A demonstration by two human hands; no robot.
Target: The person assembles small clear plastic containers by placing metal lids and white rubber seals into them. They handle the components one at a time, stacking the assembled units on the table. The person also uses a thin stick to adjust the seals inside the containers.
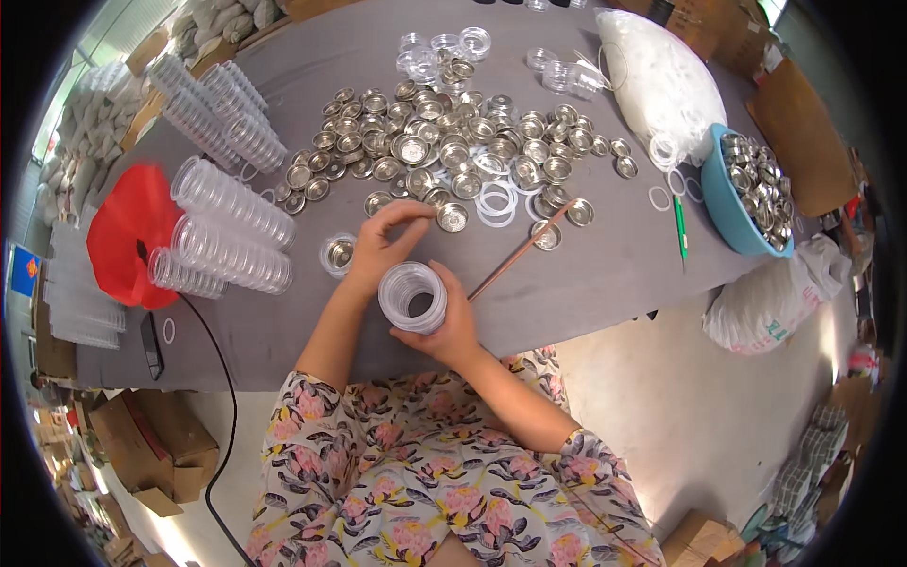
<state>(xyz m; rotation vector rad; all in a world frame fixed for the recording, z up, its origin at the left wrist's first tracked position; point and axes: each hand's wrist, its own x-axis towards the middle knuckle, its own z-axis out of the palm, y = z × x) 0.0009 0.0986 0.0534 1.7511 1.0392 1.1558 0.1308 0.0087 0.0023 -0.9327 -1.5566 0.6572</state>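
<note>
My right hand (452,326) is wrapped round a stack of clear plastic ring-shaped pieces (413,297), whose round opening faces up. Just beyond it, my left hand (385,242) reaches out with bent fingers, thumb and forefinger a little apart. Its fingertips are close to a round silver metal cap (452,217); whether they touch it I cannot tell. Beside my left wrist sits a clear round container with a metal piece in it (337,253). A thin brown stick (520,250) slants from near my right fingers toward the loose caps.
A heap of metal caps (410,149) and white rings (496,203) covers the grey table's middle. Stacked clear cups (231,241) and a red piece (132,236) stand left. To the right are a blue basin (723,213), a white bag (661,80) and a green pen (680,230).
</note>
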